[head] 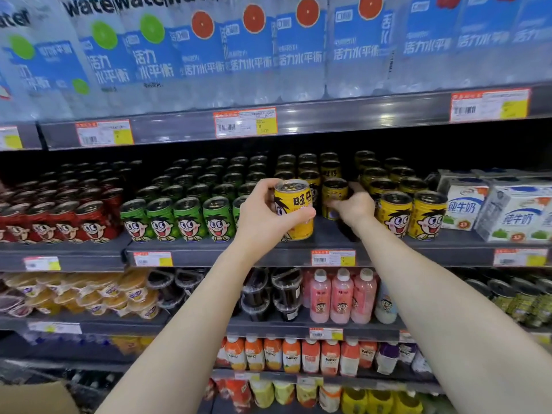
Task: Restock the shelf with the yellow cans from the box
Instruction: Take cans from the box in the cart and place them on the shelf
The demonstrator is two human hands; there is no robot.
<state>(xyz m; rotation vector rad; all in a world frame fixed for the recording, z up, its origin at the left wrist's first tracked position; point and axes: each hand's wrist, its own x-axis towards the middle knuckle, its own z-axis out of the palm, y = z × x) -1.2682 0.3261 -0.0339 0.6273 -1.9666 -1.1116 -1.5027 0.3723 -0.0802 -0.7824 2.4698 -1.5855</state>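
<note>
While the left hand (263, 213) wraps thumb and fingers round an upright yellow can (294, 209), the can stands at the front of the middle shelf (268, 256). Whether its base rests on the board or hangs just above it cannot be told. Just behind and to the right, the right hand (354, 206) reaches deeper in, fingers curled round a second yellow can (334, 201) in the shadow. The rows of yellow cans (410, 213) already standing fill the space to the right and behind.

To the left stand green cans (191, 218), then red cans (59, 218); to the right, white milk cartons (490, 209). The shelf is dark grey metal with price tags (333, 257) clipped along its front edge.

Above, large water bottles (209, 55) with blue labels line the next board. Below sit jelly cups (89, 297) and pink bottles (340, 294), then orange juice bottles (292, 354). A corner of the cardboard box (35, 398) shows at the bottom left, well apart from both hands.
</note>
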